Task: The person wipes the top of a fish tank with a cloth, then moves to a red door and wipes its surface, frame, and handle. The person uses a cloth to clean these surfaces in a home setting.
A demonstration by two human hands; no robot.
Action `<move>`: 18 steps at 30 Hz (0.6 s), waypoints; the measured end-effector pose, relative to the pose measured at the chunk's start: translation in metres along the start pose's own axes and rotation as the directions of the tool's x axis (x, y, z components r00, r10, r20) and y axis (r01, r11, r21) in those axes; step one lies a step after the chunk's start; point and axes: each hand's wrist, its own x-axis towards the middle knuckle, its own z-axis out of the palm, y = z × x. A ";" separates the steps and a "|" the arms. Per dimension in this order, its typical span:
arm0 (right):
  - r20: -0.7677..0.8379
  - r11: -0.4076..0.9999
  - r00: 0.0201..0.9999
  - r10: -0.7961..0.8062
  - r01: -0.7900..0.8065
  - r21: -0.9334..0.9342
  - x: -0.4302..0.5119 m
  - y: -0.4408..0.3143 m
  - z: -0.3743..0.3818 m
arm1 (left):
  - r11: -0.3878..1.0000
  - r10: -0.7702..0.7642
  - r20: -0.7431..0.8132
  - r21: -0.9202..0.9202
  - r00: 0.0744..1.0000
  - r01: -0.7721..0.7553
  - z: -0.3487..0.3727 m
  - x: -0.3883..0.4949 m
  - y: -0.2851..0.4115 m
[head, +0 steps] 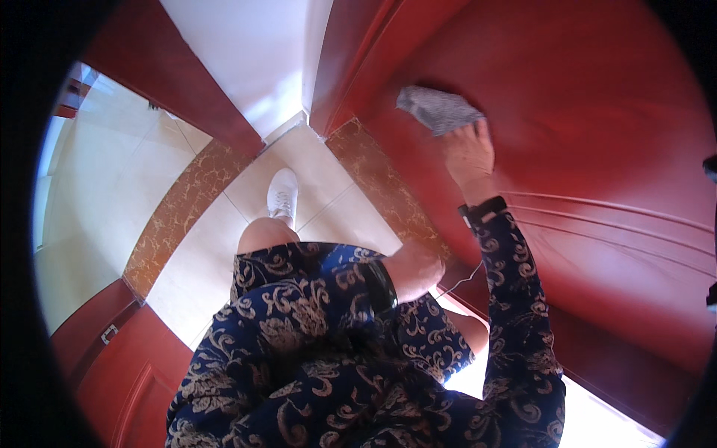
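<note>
A grey cloth [440, 109] lies flat against a red door panel [560, 134], its lower edge under the fingers of my right hand [470, 154]. That arm reaches up along the panel in a dark blue patterned sleeve with a black band at the wrist. Low in front of my body, my left hand [417, 271] is near the edge of the panel, with a black band on its wrist too. Its fingers are blurred and partly hidden, so whether it holds anything cannot be told.
Brown marble strips [386, 185] edge the pale tiled floor [325, 196], where my white shoe [282, 193] stands. A red door frame [190, 78] rises at the upper left, and another red door [140, 381] with a metal strike plate [110, 334] beside it is at the lower left.
</note>
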 end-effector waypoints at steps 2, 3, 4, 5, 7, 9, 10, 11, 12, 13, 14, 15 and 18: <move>-0.204 0.996 0.976 0.078 -0.083 -0.018 -0.028 0.022 -0.024 | 1.000 -0.020 0.037 0.003 0.999 0.020 0.000 0.001 -0.003; -0.341 0.990 0.931 0.131 -0.142 -0.007 -0.045 0.033 -0.035 | 1.000 -0.027 0.060 0.005 0.998 0.027 -0.001 0.001 -0.004; -0.335 0.981 0.924 0.183 -0.193 0.004 -0.062 0.043 -0.045 | 0.999 -0.002 -0.020 0.050 1.000 0.003 -0.003 0.001 -0.004; -0.310 0.968 0.920 0.241 -0.251 0.006 -0.079 0.055 -0.054 | 1.000 -0.020 -0.032 0.011 0.999 0.020 -0.005 0.000 -0.004; -0.366 0.930 0.873 0.322 -0.364 -0.048 -0.109 0.080 -0.071 | 1.000 0.030 -0.092 -0.007 0.995 -0.031 -0.008 0.000 -0.005; -0.433 0.881 0.829 0.354 -0.451 -0.144 -0.141 0.105 -0.087 | 1.000 0.019 -0.035 -0.018 0.999 -0.020 -0.009 -0.002 -0.005; -0.531 0.854 0.782 0.327 -0.485 -0.188 -0.153 0.119 -0.092 | 0.998 0.024 0.005 -0.052 1.000 -0.024 -0.009 -0.003 -0.007; -0.594 0.825 0.741 0.312 -0.521 -0.217 -0.166 0.131 -0.097 | 0.997 0.070 0.000 -0.026 0.998 -0.070 -0.009 -0.004 -0.007; -0.619 0.798 0.717 0.320 -0.557 -0.232 -0.180 0.145 -0.104 | 0.993 0.116 -0.007 0.006 0.993 -0.115 -0.009 -0.005 -0.007; -0.646 0.770 0.691 0.324 -0.590 -0.245 -0.193 0.157 -0.109 | 0.987 0.159 -0.015 0.040 0.987 -0.158 -0.007 -0.006 -0.006; -0.688 0.751 0.632 0.356 -0.632 -0.192 -0.201 0.165 -0.112 | 0.989 0.148 0.026 0.018 0.989 -0.148 -0.006 -0.007 -0.003; -0.684 0.737 0.656 0.318 -0.625 -0.257 -0.206 0.172 -0.110 | 0.991 0.135 0.068 -0.004 0.988 -0.135 -0.004 -0.009 0.000; -0.757 0.820 0.522 0.392 -0.572 0.030 -0.210 0.180 -0.100 | 0.991 0.132 0.117 -0.011 0.984 -0.131 0.002 -0.011 0.012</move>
